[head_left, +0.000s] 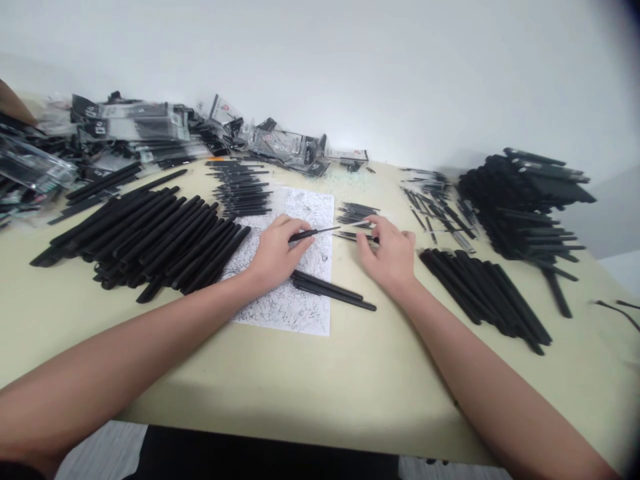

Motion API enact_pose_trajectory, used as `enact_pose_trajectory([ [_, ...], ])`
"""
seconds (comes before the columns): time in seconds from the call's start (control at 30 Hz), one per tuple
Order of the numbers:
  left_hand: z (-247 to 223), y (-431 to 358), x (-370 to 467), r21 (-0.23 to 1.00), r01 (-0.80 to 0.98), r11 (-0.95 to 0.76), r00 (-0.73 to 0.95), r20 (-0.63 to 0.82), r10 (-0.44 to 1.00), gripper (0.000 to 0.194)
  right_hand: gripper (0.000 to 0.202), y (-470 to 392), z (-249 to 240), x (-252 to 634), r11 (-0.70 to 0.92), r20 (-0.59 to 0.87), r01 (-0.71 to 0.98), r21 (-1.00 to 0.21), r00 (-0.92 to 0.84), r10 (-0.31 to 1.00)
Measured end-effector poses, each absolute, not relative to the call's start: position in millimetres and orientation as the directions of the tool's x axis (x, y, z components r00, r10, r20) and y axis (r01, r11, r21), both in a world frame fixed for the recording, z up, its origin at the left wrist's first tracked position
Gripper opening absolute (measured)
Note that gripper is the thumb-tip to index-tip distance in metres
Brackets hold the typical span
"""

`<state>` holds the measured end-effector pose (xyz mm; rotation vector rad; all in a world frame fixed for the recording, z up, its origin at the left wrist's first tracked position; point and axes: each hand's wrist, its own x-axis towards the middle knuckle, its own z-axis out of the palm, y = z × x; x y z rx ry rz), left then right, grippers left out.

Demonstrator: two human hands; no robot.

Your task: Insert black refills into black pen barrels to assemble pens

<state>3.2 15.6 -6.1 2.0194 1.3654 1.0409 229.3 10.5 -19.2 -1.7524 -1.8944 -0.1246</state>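
here: left hand [277,252] pinching pen [306,234]; right hand [392,255] half-curled

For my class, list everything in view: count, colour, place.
Flat tabletop: one, pale yellow, beneath
Plain wall: one, white, behind
Scribbled paper sheet: one, white, centre
Printed plastic packets: many, clear and black, along back
Long smooth sticks: many, black, piles left and right
Loose long sticks: at least two, black, paper's right edge
Thin short rods: many, dark, rear groups
Thin wire-like pieces: two, black, right edge
Held slim stick: one, black, over paper
Thin straight rod: one, pale, right of held stick
Bare left hand: one, over paper
Bare right hand: one, centre right
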Motion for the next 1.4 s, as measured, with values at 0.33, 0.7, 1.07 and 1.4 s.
enact_pose_trajectory([
  [0.33,-5.0,15.2,3.4,0.732,0.554,-0.396,0.244,0.312,0.918,0.014,0.037,9.5,-17.9,227.9,0.169,0.407,0.949,-0.267,-0.048,0.912],
  [0.7,-6.9,15.3,3.1,0.737,0.534,-0.414,0.261,0.323,0.910,0.013,0.034,10.4,-21.0,231.2,0.181,0.421,0.961,-0.209,-0.078,0.904],
  [1.07,-6.9,14.6,2.4,0.731,0.536,-0.422,0.271,0.325,0.906,0.013,0.034,8.9,-18.2,229.2,0.253,0.409,0.948,-0.193,-0.156,0.899],
  [1.4,-7.0,14.0,2.5,0.707,0.548,-0.447,0.289,0.341,0.894,0.011,0.044,8.7,-20.2,231.7,0.509,0.548,0.809,-0.293,-0.294,0.783],
])
